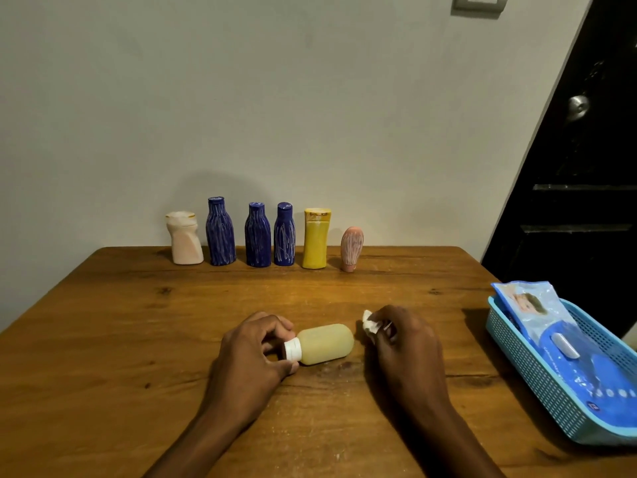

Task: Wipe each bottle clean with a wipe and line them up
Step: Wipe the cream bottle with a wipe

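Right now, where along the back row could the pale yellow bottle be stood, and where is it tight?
Bare wood lies right of the upside-down pink bottle, out to the wooden table edge, and left of the white squat bottle. The three blue bottles and the yellow flip-cap bottle stand close together. The blue plastic basket crowds the right edge.

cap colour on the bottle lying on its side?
White cap, pinched by the left hand; bottle pale yellow. Head view.

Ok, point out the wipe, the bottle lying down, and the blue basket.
wipe (369, 325), head view, crumpled white part.
pale yellow bottle (325, 343), head view, body middle.
blue basket (537, 370), head view, near wall.
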